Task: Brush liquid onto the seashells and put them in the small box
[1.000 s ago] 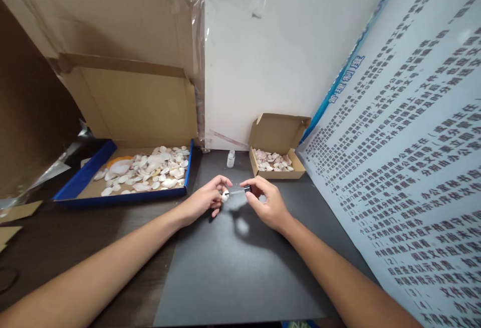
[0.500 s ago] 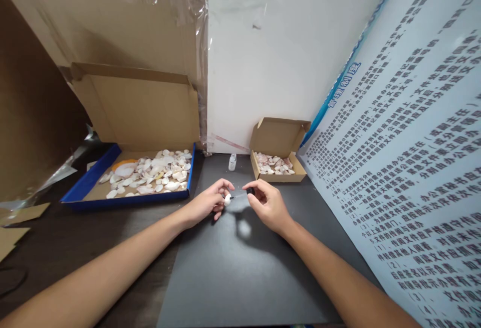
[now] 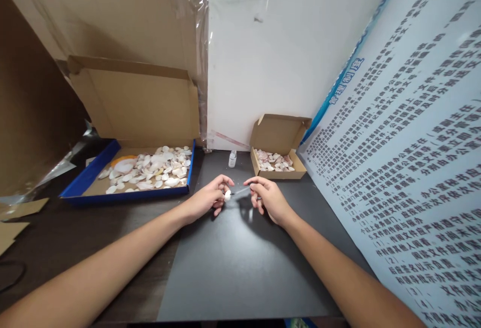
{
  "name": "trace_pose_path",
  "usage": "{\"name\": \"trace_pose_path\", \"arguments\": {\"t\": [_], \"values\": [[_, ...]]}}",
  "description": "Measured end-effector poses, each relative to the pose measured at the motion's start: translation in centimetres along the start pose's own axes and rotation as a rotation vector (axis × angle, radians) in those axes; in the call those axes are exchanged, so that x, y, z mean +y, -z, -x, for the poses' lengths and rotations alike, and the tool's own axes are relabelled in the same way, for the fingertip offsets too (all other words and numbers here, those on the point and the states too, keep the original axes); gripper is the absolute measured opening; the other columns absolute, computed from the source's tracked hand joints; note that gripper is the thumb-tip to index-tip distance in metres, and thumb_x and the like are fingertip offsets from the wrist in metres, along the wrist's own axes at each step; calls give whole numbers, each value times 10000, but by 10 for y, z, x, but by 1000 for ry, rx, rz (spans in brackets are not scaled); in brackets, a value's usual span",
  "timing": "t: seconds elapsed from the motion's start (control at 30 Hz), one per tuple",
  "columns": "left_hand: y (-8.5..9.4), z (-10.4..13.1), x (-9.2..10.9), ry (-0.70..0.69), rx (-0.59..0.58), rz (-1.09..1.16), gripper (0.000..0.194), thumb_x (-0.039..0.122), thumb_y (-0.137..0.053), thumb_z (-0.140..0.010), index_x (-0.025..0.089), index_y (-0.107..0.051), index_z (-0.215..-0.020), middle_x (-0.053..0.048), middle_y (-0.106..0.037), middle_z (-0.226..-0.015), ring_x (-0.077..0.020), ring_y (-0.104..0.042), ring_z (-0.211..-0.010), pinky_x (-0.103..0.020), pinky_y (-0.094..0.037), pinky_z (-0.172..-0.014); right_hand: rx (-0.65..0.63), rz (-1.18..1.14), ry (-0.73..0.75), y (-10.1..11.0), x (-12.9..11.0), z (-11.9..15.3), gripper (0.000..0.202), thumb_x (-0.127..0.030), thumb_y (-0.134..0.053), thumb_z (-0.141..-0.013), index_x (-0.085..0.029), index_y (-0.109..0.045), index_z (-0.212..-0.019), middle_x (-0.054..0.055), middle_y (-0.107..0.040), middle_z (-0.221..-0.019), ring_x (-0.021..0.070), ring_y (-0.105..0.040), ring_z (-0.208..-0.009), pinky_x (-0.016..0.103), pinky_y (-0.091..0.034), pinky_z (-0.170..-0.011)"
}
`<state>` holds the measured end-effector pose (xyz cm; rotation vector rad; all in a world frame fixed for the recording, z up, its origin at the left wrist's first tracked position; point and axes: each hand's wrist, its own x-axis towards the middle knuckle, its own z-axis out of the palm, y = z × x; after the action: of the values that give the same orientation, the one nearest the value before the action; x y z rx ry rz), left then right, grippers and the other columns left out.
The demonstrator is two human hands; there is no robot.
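Observation:
My left hand (image 3: 210,198) pinches a small white seashell (image 3: 227,195) at its fingertips, above the dark mat. Facing it, my right hand (image 3: 268,198) is closed on the end of a small brush (image 3: 240,190) with a thin, translucent stem. The brush's dark tip points left and meets or nearly meets the shell; actual contact is too small to tell. Behind both hands a small clear bottle (image 3: 232,159) with a pale label stands upright on the mat.
At left, a blue-edged cardboard box (image 3: 124,199) lies open with many shells (image 3: 161,162). A smaller open cardboard box (image 3: 281,174), also holding shells, sits back right. A printed board (image 3: 413,167) borders the right side, and a white panel (image 3: 263,67) rises behind.
My right fingers have shifted around the brush; the black cap seen between them before is now hidden. The stem tilts up more to the right. My left hand still holds the shell.

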<state>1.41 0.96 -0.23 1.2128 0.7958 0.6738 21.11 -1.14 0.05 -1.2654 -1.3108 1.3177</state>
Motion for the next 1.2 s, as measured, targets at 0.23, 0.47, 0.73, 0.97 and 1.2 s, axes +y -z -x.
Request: {"name": "trace_pose_path", "arguments": {"t": [0.23,0.47,0.73,0.97,1.2], "values": [[0,0,-1,-13,-6,0,388,89,-448,-629,199,-442,-1001,53,-456,-768,-32,-318,-418,-181,-376,-379,-8,-88,-12,0,1,-2,278,-365,-598,-714,-148,-646,-880,-49,-483,-613,78,-489,-429,162,-353,-300],[0,-1,0,-4,-1,-20,388,85,-442,-624,200,-437,-995,55,-456,-764,-31,-327,-407,-182,-375,-375,40,135,181,0,-3,5,246,-328,-558,-762,-150,-657,-900,-53,-470,-558,80,-421,-451,194,-340,-415],[-1,2,0,-34,-8,-75,357,95,-448,-663,206,-428,-1002,57,-423,-777,-35,-317,-433,-184,-375,-386,88,381,477,-4,-9,15,210,-238,-551,-796,-143,-682,-930,-25,-490,-615,104,-432,-534,221,-370,-511],[0,1,-5,-70,-12,-158,317,121,-452,-721,218,-420,-1022,46,-439,-821,-36,-366,-438,-183,-355,-379,103,408,504,-4,-7,14,204,-221,-547,-799,-137,-683,-926,-19,-495,-636,104,-434,-537,220,-371,-511],[2,0,-11,-108,-22,-185,327,123,-422,-736,225,-415,-1046,50,-445,-822,-37,-386,-442,-171,-356,-373,127,443,526,-6,-7,15,188,-200,-563,-787,-147,-682,-922,-23,-488,-648,98,-425,-528,220,-367,-510]]}}
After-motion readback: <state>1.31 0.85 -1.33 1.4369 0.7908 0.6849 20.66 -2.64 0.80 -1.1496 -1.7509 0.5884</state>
